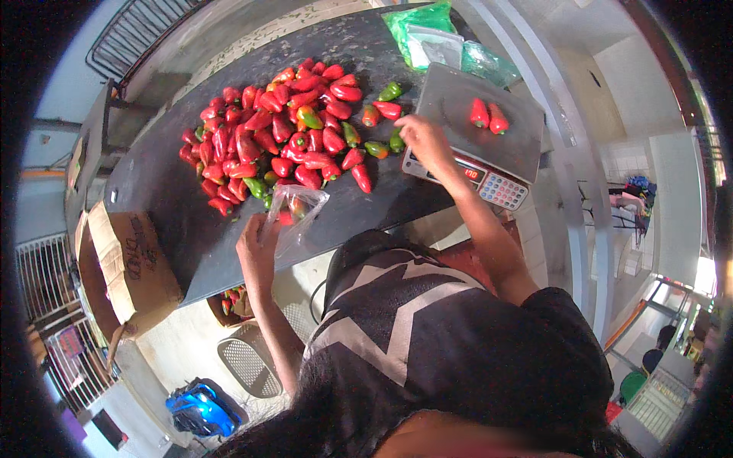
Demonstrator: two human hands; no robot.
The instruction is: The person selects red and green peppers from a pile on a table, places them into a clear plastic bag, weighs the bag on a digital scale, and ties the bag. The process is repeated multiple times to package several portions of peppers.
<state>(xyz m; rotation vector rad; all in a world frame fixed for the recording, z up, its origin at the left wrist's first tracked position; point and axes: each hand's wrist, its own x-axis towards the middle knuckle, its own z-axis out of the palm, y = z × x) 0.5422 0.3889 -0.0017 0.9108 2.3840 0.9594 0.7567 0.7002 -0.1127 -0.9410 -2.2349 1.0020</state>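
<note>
My left hand [258, 238] is closed on the edge of a clear plastic bag [302, 221], whose mouth gapes near the table's front edge. Something red shows through the bag, but I cannot tell whether it lies inside or behind. My right hand [424, 143] is over the left edge of a digital scale [447, 103], fingers loosely bent and apart, with nothing visible in them. Beside its fingertips lie a green pepper [396, 140] and a red pepper [388, 110]. Two red peppers [489, 116] rest on the scale's plate. A large pile of mostly red peppers [267, 126] spreads left of the hand.
The dark table [160, 183] carries everything. Green plastic packaging [420, 27] and a clear packet [434, 47] lie behind the scale. A cardboard box [137, 267] stands at the table's left end. Below are a plastic chair [248, 359] and a blue shiny object [202, 408].
</note>
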